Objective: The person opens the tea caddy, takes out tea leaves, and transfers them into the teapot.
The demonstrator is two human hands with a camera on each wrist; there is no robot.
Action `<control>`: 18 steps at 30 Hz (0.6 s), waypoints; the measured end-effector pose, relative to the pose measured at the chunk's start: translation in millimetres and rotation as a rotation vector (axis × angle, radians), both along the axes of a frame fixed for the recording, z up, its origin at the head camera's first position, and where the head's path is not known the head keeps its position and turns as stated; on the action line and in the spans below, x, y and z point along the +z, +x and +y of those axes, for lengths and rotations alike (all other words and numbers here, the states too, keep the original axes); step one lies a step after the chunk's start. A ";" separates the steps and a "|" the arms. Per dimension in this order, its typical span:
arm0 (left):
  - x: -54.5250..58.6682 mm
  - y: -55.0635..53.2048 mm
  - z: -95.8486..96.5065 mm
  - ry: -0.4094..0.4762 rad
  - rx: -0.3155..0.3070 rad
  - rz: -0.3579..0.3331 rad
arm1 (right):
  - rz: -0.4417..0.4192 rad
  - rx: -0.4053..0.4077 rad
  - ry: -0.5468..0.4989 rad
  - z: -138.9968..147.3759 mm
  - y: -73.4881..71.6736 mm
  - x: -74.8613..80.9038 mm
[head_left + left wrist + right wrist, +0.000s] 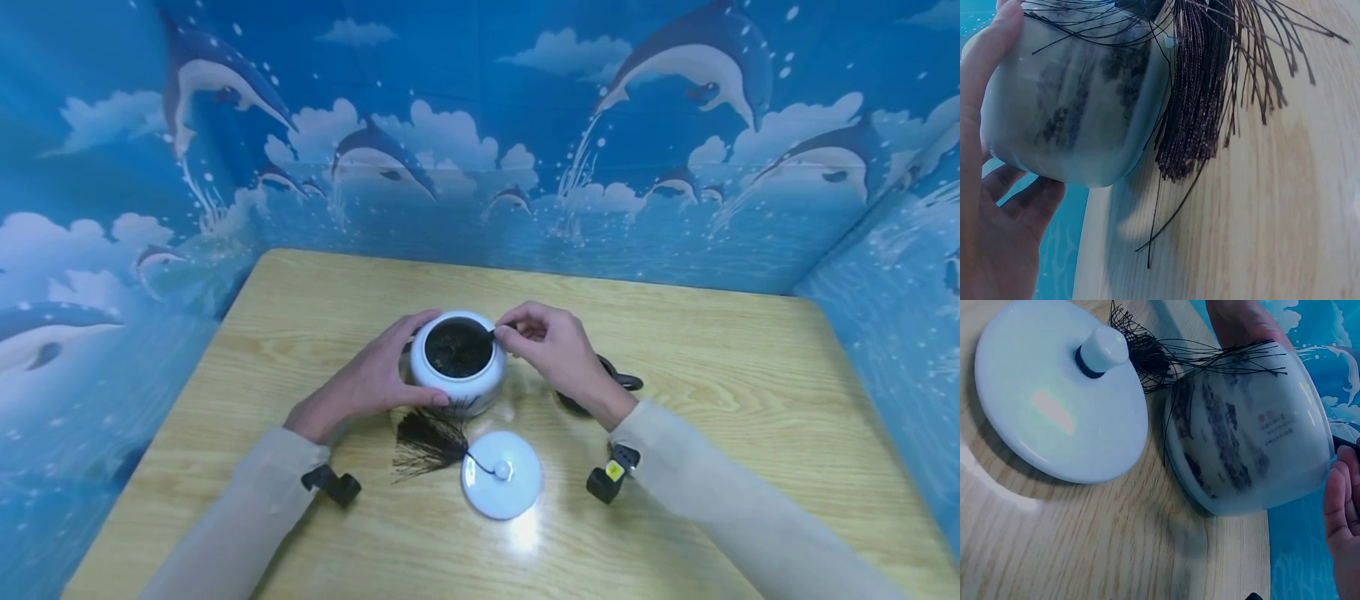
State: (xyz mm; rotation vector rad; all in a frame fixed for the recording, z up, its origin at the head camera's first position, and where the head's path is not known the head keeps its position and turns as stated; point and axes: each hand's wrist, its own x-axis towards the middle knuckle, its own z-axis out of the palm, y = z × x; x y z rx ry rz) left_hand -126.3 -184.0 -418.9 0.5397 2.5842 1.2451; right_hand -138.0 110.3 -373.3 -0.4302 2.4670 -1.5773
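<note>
A round white ceramic jar [480, 388] with dark painted markings stands uncovered on the table, dark loose contents [453, 348] inside it. My left hand [375, 371] grips the jar's left side, thumb across the front and fingers behind. At the right rim, my right hand [558, 346] pinches a thin dark handle [491, 335] that slants into the jar. The tool's lower end is hard to make out against the dark contents. The white knobbed lid [517, 492] lies in front of the jar. A dark tassel [431, 442], tied to its knob by a cord, spreads beside it.
A dark object with a looped handle [630, 382] sits on the wooden table [750, 392], partly hidden by my right wrist. Blue curtains [480, 225] printed with dolphins stand behind the table and along both sides.
</note>
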 end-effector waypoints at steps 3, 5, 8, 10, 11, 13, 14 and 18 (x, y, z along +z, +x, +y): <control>0.1 0.2 -0.3 0.000 0.000 0.003 | -0.020 -0.006 -0.039 0.7 1.1 -0.2; 0.5 0.0 0.0 -0.003 -0.002 0.008 | -0.032 -0.018 -0.061 2.6 1.7 0.3; 0.7 -0.2 0.4 -0.009 -0.002 0.012 | -0.064 -0.041 -0.099 6.1 2.1 0.5; 0.7 -0.3 0.5 -0.013 -0.001 0.014 | -0.088 -0.058 -0.118 9.2 2.4 1.6; 0.8 -0.3 0.4 -0.016 -0.001 0.012 | -0.101 -0.066 -0.126 10.8 2.5 2.4; 0.9 -0.1 0.3 -0.017 -0.001 0.011 | -0.119 -0.082 -0.142 14.1 2.4 4.1; 0.8 -0.1 0.3 -0.018 -0.001 0.010 | -0.125 -0.090 -0.147 15.8 2.2 5.0; 0.5 -0.2 0.3 -0.018 -0.005 0.013 | -0.140 -0.122 -0.171 22.3 1.0 8.3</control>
